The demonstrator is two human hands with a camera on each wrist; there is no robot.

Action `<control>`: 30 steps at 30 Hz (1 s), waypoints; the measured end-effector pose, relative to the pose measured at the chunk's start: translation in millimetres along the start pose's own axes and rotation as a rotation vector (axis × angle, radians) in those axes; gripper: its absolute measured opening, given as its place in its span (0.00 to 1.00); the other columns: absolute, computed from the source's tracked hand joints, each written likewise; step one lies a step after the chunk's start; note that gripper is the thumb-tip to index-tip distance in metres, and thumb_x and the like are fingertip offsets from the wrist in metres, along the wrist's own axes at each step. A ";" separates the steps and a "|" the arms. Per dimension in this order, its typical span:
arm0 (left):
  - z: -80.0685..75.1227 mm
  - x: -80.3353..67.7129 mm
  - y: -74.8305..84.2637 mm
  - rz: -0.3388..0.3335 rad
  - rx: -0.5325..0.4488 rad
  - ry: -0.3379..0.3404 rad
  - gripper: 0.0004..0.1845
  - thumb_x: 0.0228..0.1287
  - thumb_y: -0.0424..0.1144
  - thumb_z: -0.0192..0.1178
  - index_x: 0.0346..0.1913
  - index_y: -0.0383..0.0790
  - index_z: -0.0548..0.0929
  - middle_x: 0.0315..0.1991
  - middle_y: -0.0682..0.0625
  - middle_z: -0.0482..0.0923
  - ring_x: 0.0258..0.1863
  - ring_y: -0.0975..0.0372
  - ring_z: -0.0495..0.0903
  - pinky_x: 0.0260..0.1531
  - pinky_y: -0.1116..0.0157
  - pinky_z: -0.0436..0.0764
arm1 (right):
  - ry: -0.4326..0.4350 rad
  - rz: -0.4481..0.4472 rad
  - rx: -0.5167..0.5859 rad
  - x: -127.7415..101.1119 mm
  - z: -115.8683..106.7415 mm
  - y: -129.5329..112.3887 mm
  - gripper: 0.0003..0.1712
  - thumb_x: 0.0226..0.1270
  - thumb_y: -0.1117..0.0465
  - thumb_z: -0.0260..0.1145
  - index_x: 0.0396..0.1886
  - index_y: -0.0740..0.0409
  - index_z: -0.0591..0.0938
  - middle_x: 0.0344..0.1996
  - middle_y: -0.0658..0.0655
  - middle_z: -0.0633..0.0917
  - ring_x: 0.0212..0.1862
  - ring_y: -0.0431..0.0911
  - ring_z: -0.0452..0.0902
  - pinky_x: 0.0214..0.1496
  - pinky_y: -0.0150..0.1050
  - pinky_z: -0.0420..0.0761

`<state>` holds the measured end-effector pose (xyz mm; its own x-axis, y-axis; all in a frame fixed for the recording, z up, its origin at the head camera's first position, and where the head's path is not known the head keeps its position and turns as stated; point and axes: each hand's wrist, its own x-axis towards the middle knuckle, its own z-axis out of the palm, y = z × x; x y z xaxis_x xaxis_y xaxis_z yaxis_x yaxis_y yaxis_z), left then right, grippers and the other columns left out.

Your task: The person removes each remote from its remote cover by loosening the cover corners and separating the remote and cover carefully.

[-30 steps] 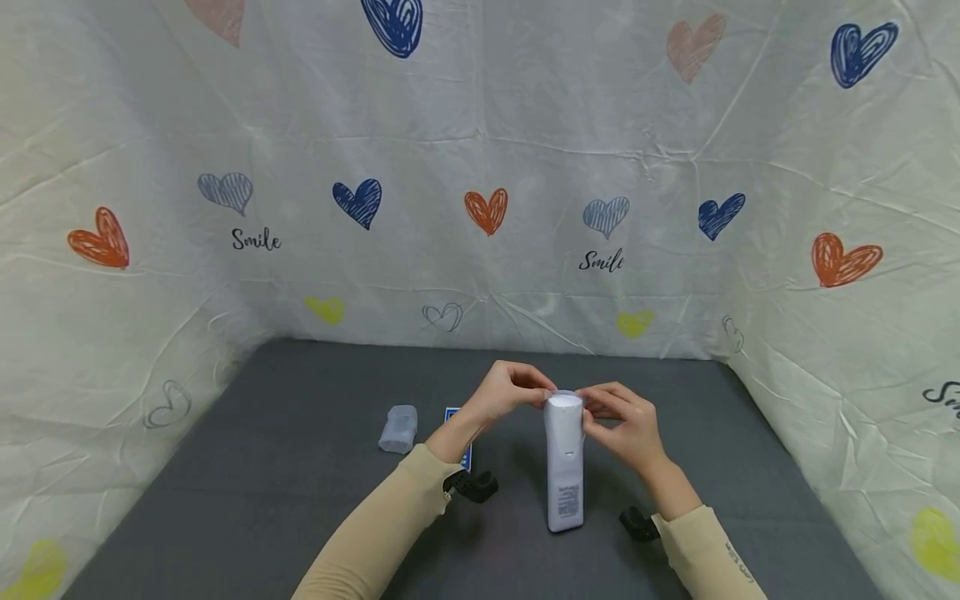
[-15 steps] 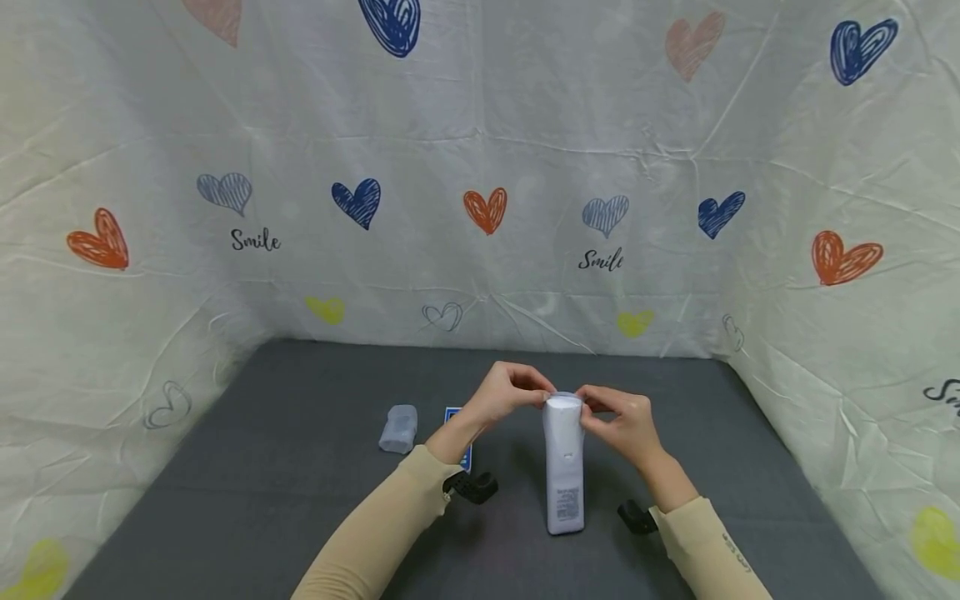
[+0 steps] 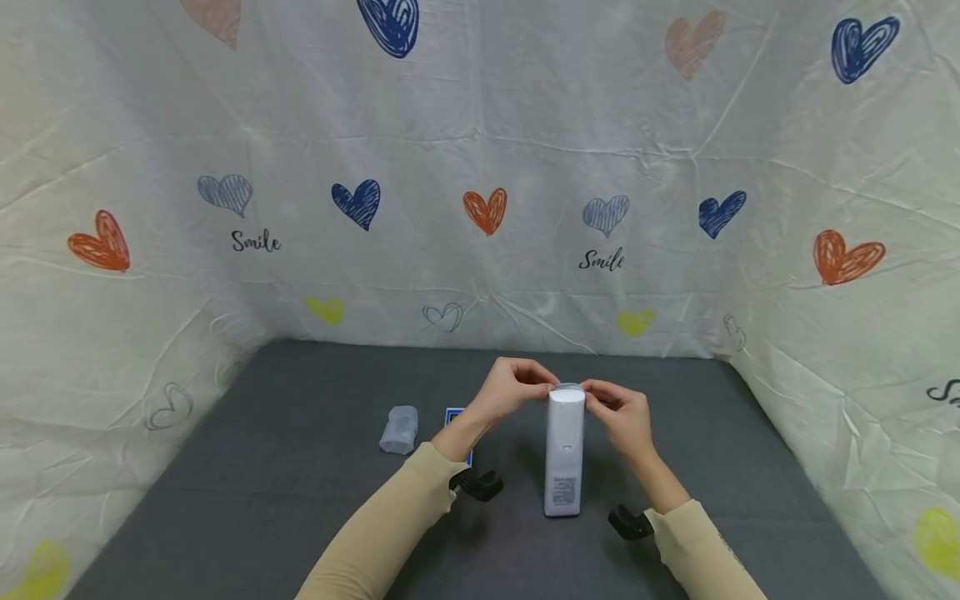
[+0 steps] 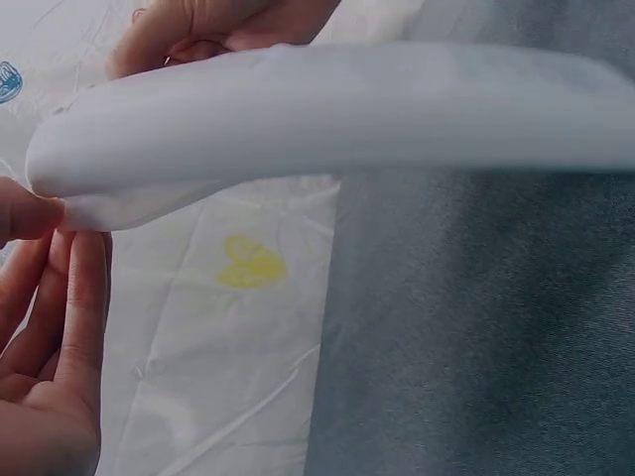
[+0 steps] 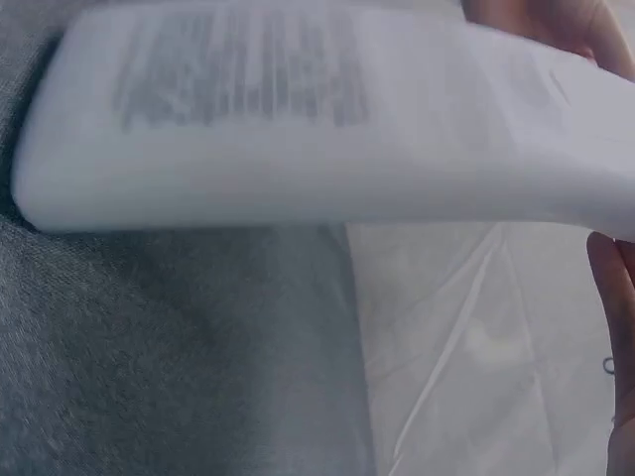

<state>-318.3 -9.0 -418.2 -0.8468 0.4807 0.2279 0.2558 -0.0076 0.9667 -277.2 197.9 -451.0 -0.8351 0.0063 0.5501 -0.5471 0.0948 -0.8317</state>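
A white remote control [image 3: 564, 454], with small grey print near its lower end, stands upright in front of me with its back showing. Thin clear film, like a protective sleeve [image 3: 567, 386], edges its top. With thumb and fingers my left hand [image 3: 510, 390] pinches this sleeve at the top left corner; in the left wrist view a loose flap of the sleeve [image 4: 119, 206] sits between the fingertips. My right hand [image 3: 624, 417] pinches at the top right corner. The right wrist view shows the remote's printed back [image 5: 248, 69], blurred.
Left of my left forearm lies a small translucent plastic piece [image 3: 399, 429] on the dark grey table [image 3: 315, 483]. A blue-edged card [image 3: 453, 414] is partly hidden beneath the left wrist. White cloth with printed hearts [image 3: 487, 267] surrounds the table.
The remote has risen slightly and its lower end has swung a little away from me. The right fingers have drawn in closer to the top corner. Card and plastic piece stay put.
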 end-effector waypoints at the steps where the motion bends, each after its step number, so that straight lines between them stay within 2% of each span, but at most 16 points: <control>1: 0.2 2.0 -2.3 0.005 0.004 0.005 0.08 0.61 0.29 0.62 0.41 0.27 0.84 0.37 0.44 0.84 0.34 0.62 0.81 0.44 0.49 0.81 | 0.000 0.004 0.010 0.6 -0.5 0.1 0.10 0.59 0.75 0.64 0.39 0.79 0.81 0.31 0.41 0.86 0.33 0.31 0.82 0.34 0.26 0.81; 3: 1.5 3.3 -1.8 0.020 0.016 0.021 0.08 0.61 0.30 0.62 0.41 0.29 0.84 0.37 0.44 0.84 0.34 0.62 0.81 0.43 0.53 0.82 | 0.007 0.002 0.026 1.4 -0.9 -0.9 0.11 0.60 0.74 0.64 0.40 0.80 0.80 0.31 0.39 0.85 0.33 0.32 0.82 0.35 0.27 0.81; 9: 6.3 4.5 -0.2 0.075 0.048 0.074 0.08 0.61 0.32 0.62 0.42 0.31 0.84 0.38 0.42 0.83 0.33 0.63 0.81 0.37 0.63 0.83 | 0.041 -0.032 0.026 0.2 -1.2 -6.2 0.11 0.60 0.74 0.65 0.41 0.78 0.81 0.34 0.41 0.86 0.35 0.33 0.83 0.36 0.28 0.82; 15: 11.6 -1.3 -2.3 0.024 0.049 0.115 0.08 0.61 0.32 0.62 0.43 0.33 0.83 0.40 0.42 0.82 0.32 0.64 0.81 0.34 0.63 0.84 | -0.018 0.009 0.024 -6.0 -7.1 -9.8 0.13 0.60 0.72 0.65 0.43 0.76 0.80 0.36 0.40 0.86 0.36 0.34 0.82 0.37 0.29 0.82; 20: 14.6 -4.8 -7.0 -0.027 0.025 0.126 0.10 0.61 0.31 0.62 0.45 0.33 0.83 0.42 0.41 0.83 0.34 0.66 0.81 0.36 0.65 0.83 | -0.040 0.091 0.022 -10.3 -11.9 -13.2 0.15 0.61 0.70 0.65 0.46 0.73 0.80 0.36 0.42 0.85 0.36 0.36 0.82 0.38 0.31 0.83; 23: 16.5 -6.6 -9.5 -0.045 0.030 0.125 0.10 0.61 0.29 0.62 0.45 0.31 0.83 0.42 0.39 0.83 0.33 0.66 0.81 0.38 0.64 0.83 | -0.053 0.171 0.019 -11.4 -14.4 -15.1 0.17 0.61 0.67 0.66 0.49 0.72 0.79 0.36 0.42 0.85 0.37 0.36 0.83 0.39 0.32 0.83; 30: 22.8 -13.1 -11.7 -0.094 0.072 0.131 0.09 0.61 0.30 0.62 0.43 0.33 0.84 0.40 0.41 0.84 0.33 0.65 0.80 0.39 0.60 0.83 | -0.088 0.367 0.028 -12.3 -19.7 -20.5 0.23 0.62 0.64 0.66 0.54 0.71 0.77 0.38 0.42 0.85 0.41 0.36 0.83 0.43 0.33 0.83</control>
<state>-299.6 4.7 -435.1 -0.9209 0.3577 0.1549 0.2015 0.0966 0.9747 -254.6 215.5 -439.2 -0.9769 -0.0507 0.2077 -0.2111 0.0753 -0.9746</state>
